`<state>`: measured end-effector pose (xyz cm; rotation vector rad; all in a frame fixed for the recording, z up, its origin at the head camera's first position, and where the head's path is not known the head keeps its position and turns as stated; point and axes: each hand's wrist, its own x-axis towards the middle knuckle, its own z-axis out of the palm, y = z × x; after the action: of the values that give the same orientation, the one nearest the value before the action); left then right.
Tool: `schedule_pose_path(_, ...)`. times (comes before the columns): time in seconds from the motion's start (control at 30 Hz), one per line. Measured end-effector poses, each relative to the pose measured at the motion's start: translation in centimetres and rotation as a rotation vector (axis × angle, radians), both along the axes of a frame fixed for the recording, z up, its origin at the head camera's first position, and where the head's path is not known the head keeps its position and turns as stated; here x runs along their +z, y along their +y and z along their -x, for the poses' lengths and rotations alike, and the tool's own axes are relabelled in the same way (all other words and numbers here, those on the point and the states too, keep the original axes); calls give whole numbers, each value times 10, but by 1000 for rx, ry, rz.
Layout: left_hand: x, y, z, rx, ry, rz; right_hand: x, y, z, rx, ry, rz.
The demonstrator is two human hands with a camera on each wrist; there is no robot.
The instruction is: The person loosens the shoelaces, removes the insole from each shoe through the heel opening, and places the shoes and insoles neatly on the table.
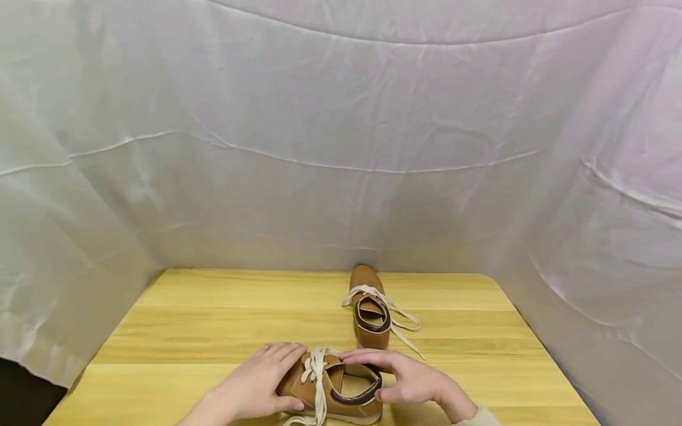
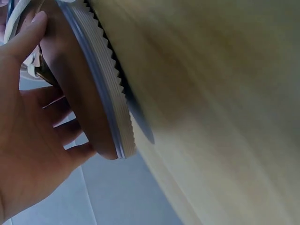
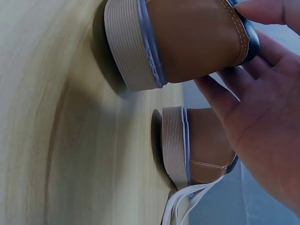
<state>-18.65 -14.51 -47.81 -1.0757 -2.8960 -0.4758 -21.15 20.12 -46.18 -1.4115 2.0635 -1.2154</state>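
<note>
A brown leather shoe [image 1: 302,387] with cream laces [image 1: 319,378] lies sideways at the front of the table, toe to the left. My left hand [image 1: 256,378] grips its toe end, thumb on the near side and fingers on the far side. In the left wrist view that hand [image 2: 33,126] spans the upper above the ridged pale sole [image 2: 105,70]. At the heel end, my right hand [image 1: 410,376] holds the dark padded collar [image 1: 357,397] between thumb and fingers. The right wrist view shows the thumb [image 3: 265,10] on the collar edge.
Behind stands a matching brown shoe [image 1: 364,277], toe toward the back, its loose laces [image 1: 407,319] trailing right over the wooden table [image 1: 224,319]. Pale cloth [image 1: 341,207] hangs around the back and both sides.
</note>
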Motion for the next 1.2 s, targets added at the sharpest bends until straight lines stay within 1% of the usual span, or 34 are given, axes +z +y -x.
schedule_pose_path(0.03,-1,0,-1,1,6,-2,0,0,0,-5,-18,-6)
schedule_pose_path(0.13,-4,-1,-4,10,15,2,0,-1,1,-28,-31,-1)
schedule_pose_path(0.17,-5,-1,-4,10,16,0,0,-2,1,-46,-22,6)
schedule_pose_path(0.23,-6,-1,-4,8,15,-8,1,-6,3,-101,12,46)
schedule_pose_path(0.37,-6,-1,-3,-2,5,-36,7,-18,7,-245,89,154)
schedule_pose_path(0.4,-6,-1,-3,-2,0,-38,9,-21,8,-267,89,177)
schedule_pose_path(0.47,-6,-2,-3,1,-12,-40,12,-27,11,-283,103,203)
schedule_pose_path(0.57,-6,-2,-3,7,-22,-32,17,-36,15,-272,134,188)
schedule_pose_path(0.73,-5,-2,-5,8,-16,-30,21,-52,22,-240,268,66)
schedule_pose_path(0.8,-4,-1,-5,3,-7,-34,21,-58,24,-215,301,24)
schedule_pose_path(0.9,-3,-1,-6,-3,0,-39,19,-64,27,-173,296,-11)
schedule_pose_path(1.03,-6,0,-7,-3,13,-33,15,-68,30,-124,303,-5)
schedule_pose_path(1.2,-9,0,-8,-7,41,-23,12,-71,31,-90,328,0)
